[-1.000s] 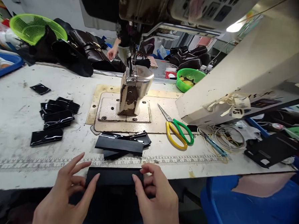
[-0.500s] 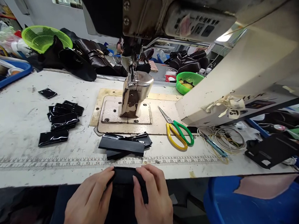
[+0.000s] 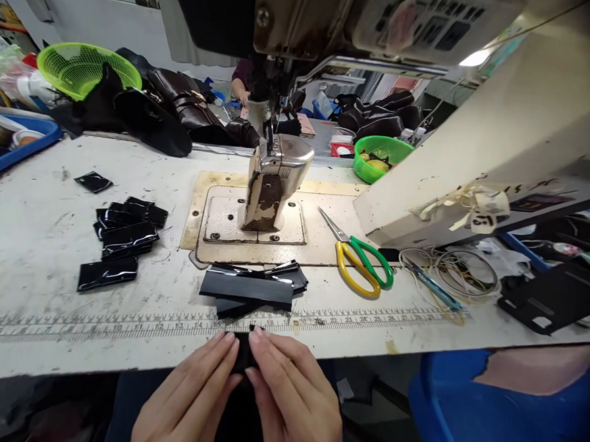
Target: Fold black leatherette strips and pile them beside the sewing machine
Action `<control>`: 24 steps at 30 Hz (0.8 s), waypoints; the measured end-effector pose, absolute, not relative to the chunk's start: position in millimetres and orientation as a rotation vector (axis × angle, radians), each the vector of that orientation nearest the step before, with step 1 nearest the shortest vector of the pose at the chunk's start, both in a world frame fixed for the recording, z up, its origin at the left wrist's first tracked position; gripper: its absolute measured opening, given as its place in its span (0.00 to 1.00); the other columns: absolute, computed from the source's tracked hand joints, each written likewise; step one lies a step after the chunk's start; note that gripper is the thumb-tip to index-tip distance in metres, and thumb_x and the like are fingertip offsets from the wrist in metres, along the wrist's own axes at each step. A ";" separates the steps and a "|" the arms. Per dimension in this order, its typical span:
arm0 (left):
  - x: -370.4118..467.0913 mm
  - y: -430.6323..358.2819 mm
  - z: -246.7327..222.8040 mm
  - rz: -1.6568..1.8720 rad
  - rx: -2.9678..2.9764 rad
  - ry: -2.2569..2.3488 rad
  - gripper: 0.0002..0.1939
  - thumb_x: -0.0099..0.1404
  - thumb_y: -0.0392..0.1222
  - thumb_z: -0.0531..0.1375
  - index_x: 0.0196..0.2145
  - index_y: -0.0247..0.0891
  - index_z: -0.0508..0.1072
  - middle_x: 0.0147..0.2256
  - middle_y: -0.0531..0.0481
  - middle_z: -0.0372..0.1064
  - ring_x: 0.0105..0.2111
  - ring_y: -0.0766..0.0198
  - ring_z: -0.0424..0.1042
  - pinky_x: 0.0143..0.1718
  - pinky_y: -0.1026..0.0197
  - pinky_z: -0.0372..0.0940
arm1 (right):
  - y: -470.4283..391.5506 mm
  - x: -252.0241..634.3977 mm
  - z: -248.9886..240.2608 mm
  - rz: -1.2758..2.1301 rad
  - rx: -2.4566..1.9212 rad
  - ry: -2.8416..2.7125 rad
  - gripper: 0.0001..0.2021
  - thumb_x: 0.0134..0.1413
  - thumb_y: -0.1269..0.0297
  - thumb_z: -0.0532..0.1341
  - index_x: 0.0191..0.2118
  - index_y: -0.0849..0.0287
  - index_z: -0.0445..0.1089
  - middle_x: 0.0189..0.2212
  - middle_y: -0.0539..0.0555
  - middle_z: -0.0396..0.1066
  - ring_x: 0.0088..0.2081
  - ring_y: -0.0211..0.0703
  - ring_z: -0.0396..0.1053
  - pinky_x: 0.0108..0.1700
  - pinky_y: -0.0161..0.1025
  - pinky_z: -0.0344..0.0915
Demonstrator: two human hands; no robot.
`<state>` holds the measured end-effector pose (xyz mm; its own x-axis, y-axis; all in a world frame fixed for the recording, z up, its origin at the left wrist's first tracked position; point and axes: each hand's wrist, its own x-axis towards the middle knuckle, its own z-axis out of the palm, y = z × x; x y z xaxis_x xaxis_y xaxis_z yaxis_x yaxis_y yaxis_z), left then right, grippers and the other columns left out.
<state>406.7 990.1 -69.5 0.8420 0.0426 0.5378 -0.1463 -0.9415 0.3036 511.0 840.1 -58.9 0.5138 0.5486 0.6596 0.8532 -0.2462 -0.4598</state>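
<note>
Between my two hands, at the table's front edge, is a black strip (image 3: 244, 353), mostly covered by my fingers. My left hand (image 3: 194, 390) pinches its left side and my right hand (image 3: 293, 389) its right side, the fingertips close together. Just beyond them lies a loose stack of flat black strips (image 3: 246, 288) with shiny edges. Further left is a pile of shorter glossy black pieces (image 3: 129, 229). Scissors (image 3: 359, 261) with one yellow and one green handle lie to the right of the stack, partly open.
A post-bed sewing machine (image 3: 277, 180) rises from the white table, its thick column at the right. A printed ruler (image 3: 171, 326) runs along the front. Tangled cord (image 3: 463, 273), a blue tray (image 3: 22, 144) and dark boots (image 3: 182, 106) lie around. A person's hand (image 3: 242, 96) shows behind.
My hands have come closer together on the black strip, and less of it shows between them. The view has shifted slightly. Behind the machine, more of another person's arm shows.
</note>
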 end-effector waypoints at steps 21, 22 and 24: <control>401.1 1017.3 -63.9 0.584 2.869 -0.329 0.20 0.75 0.33 0.49 0.60 0.34 0.70 0.61 0.46 0.68 0.64 0.62 0.63 0.68 0.61 0.53 | 821.2 526.9 -69.3 -0.306 -1.961 -1.414 0.16 0.65 0.79 0.52 0.52 0.65 0.73 0.50 0.60 0.78 0.59 0.47 0.71 0.59 0.44 0.72; 400.9 1017.8 -64.3 0.580 2.867 -0.328 0.21 0.75 0.33 0.49 0.61 0.34 0.70 0.61 0.47 0.68 0.64 0.62 0.63 0.68 0.61 0.54 | 821.6 526.6 -69.4 -0.301 -1.960 -1.416 0.16 0.65 0.80 0.52 0.52 0.66 0.73 0.50 0.61 0.77 0.59 0.48 0.71 0.60 0.44 0.72; 401.1 1019.2 -64.9 0.584 2.857 -0.343 0.21 0.74 0.34 0.50 0.61 0.34 0.69 0.61 0.46 0.68 0.63 0.60 0.65 0.67 0.61 0.56 | 822.0 525.9 -69.6 -0.294 -1.954 -1.415 0.17 0.64 0.80 0.52 0.52 0.66 0.73 0.51 0.61 0.77 0.59 0.48 0.70 0.60 0.44 0.71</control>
<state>401.1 1019.2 -64.9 0.8948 -0.1844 0.4066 -0.2656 -0.9519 0.1528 525.9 822.0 -69.6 0.3786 0.7438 0.5508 0.9015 -0.1616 -0.4014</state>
